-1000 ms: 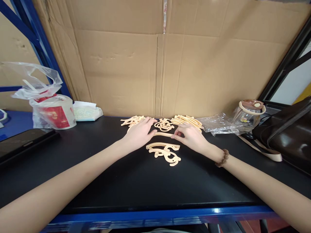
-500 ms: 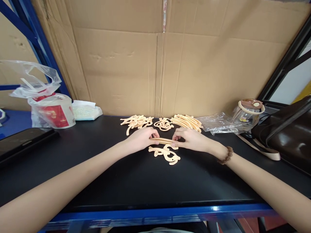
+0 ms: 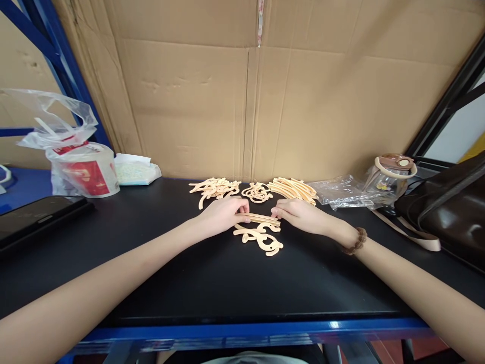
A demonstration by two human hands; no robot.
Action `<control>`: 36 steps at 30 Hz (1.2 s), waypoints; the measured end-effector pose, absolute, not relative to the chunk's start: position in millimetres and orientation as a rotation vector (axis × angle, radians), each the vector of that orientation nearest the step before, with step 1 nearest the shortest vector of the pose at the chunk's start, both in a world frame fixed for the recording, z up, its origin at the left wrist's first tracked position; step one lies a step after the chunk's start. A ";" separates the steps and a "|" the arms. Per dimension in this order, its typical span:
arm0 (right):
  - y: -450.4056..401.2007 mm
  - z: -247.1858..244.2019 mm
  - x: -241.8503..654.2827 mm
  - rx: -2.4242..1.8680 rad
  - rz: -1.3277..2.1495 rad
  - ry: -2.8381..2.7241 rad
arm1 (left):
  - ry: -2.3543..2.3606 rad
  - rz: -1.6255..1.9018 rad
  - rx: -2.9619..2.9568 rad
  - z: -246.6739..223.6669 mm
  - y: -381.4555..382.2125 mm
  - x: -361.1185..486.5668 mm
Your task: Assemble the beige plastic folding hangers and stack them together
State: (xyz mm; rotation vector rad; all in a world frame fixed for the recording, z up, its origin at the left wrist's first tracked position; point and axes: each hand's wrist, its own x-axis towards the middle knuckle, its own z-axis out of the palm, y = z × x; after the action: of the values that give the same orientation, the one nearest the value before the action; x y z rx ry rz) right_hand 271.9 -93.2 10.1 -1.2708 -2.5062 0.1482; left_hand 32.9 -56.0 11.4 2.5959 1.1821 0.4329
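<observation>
- Clamps the left end of two pale strips between thumb and fingers of the left hand.
- Holds the fingertips of the right hand drawn together at the right end of the strips; cannot tell whether clamped on that end or only beside it.
- Aligns the strips side by side, left to right between both hands, over the middle of the black tabletop; cannot tell whether lifted or resting.
- Just near of the strips: a small cluster of flat, curled pieces, partly overlapping, with a small dark hole at the right.
- Far side, left to right: a left pile of slender curved pieces, a middle pile of curled pieces, a right pile of long strips.
- Far right, beside the right pile: crumpled clear plastic, then a transparent bottle with brown lid.
- Right edge: a dark brown bag with a pale strap.
- Far left: a tissue pack, then a red-and-white tub inside a knotted clear bag.
- Left edge, nearer: a black device, flat.
- Behind the tabletop: upright cardboard.
- Right wrist: a brown bracelet.
</observation>
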 end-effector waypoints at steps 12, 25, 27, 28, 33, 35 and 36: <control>-96.1 15.0 271.9 -1.431 -0.085 -2.515 | 1.233 0.395 2.440 10.1 -38.3 22.0; -94.3 15.1 271.4 -1.440 0.066 -2.510 | 1.299 0.420 2.472 10.6 -40.9 23.2; -94.1 14.8 271.8 -1.432 0.064 -2.512 | 1.284 0.401 2.495 12.4 -42.9 23.6; -94.2 14.7 272.0 -1.427 0.061 -2.513 | 1.276 0.392 2.505 13.1 -43.7 23.8; -96.8 15.9 271.6 -1.402 0.032 -2.507 | 1.293 0.368 2.538 13.8 -45.6 24.2; -98.7 16.9 270.4 -1.402 0.014 -2.499 | 1.302 0.357 2.553 13.5 -45.3 23.9; -99.7 17.4 269.6 -1.396 0.014 -2.499 | 1.299 0.353 2.564 13.5 -45.2 23.6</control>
State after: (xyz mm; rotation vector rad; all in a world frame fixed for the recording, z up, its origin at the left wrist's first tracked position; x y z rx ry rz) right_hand 269.6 -99.7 17.4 -1.3964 -2.4994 0.0139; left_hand 23.6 -45.2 13.5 2.5644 1.2986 0.3526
